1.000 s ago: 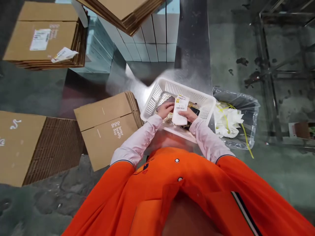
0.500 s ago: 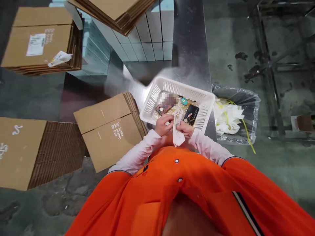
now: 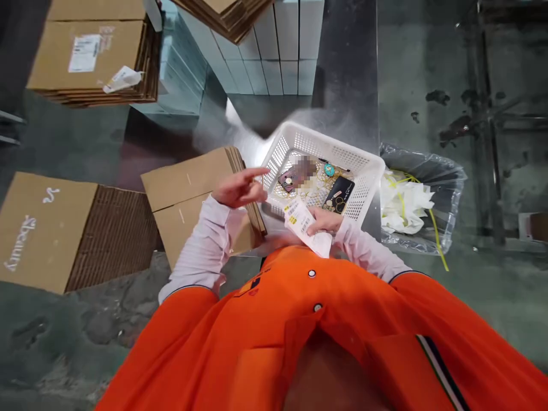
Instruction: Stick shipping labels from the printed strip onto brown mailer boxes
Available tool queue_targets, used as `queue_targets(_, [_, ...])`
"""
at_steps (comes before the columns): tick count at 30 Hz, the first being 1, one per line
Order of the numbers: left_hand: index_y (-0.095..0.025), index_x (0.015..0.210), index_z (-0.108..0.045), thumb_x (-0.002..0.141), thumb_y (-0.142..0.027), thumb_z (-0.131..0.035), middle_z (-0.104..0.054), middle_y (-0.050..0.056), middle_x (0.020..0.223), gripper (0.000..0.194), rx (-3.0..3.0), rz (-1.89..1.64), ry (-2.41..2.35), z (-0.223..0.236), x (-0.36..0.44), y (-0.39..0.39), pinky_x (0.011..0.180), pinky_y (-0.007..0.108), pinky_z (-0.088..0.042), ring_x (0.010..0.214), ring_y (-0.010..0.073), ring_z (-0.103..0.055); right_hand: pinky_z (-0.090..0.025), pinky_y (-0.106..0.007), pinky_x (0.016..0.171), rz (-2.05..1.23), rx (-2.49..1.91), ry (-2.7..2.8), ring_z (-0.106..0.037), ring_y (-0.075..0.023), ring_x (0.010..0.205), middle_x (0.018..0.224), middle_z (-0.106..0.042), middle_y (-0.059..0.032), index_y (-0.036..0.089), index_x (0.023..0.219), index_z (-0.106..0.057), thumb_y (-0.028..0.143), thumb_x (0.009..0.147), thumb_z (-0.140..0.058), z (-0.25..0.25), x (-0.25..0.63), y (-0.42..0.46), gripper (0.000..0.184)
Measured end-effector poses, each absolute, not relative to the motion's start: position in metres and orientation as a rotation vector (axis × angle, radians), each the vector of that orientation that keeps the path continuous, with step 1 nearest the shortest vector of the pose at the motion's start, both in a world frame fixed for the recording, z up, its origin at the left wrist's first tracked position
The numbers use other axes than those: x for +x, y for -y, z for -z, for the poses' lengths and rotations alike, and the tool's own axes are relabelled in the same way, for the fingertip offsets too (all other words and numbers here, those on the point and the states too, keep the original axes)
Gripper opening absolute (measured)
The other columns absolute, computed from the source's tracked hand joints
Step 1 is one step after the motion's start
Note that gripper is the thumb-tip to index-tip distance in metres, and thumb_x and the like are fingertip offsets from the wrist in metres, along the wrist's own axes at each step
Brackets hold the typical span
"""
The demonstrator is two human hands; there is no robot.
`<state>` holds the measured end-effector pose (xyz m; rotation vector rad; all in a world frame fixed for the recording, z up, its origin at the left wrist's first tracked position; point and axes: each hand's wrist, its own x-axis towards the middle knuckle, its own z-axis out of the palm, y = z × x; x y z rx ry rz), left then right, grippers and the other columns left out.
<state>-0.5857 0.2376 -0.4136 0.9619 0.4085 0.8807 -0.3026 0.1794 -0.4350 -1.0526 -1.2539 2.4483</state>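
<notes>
My right hand [image 3: 324, 220] pinches a folded strip of white labels [image 3: 305, 226] with barcodes and yellow marks, over the near rim of a white plastic basket [image 3: 363, 165]. To the left, beyond the basket's corner, my left hand [image 3: 241, 188] is raised with its index finger stretched out and nothing visible in it. Inside the basket lie a pinkish phone [image 3: 287, 181] beside a pixelated patch, a turquoise round piece [image 3: 329, 169], a thin black pen [image 3: 334, 165] and a dark flat case [image 3: 343, 188] with ring shapes on it.
Flattened cardboard boxes [image 3: 192, 177] lean left of the basket, with another stack [image 3: 47, 228] farther left. Rows of white boxes [image 3: 274, 74] stand at the back. Right of the metal table [image 3: 349, 68], a clear-lined bin [image 3: 449, 194] holds crumpled white paper [image 3: 406, 200] and yellow strapping.
The label strip came back from over the basket toward my body. My left hand let go of it and moved left; my right hand keeps hold. The basket's contents are now uncovered.
</notes>
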Motion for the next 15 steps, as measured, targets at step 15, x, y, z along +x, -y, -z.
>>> queue_targets(15, [-0.024,0.123,-0.065,0.077,-0.038,-0.066,-0.053,0.01,0.14,0.048,1.028,-0.655,-0.51,0.437,-0.529,-0.209,0.099,0.041,-0.047,0.127,0.0271,-0.053,-0.054,-0.024,0.067,-1.974,-1.258,0.765,-0.066,-0.0148,0.073,0.089,-0.072,-0.0012,0.016,0.102,-0.06,0.02,0.053,-0.084,0.432,-0.297,-0.145,0.055])
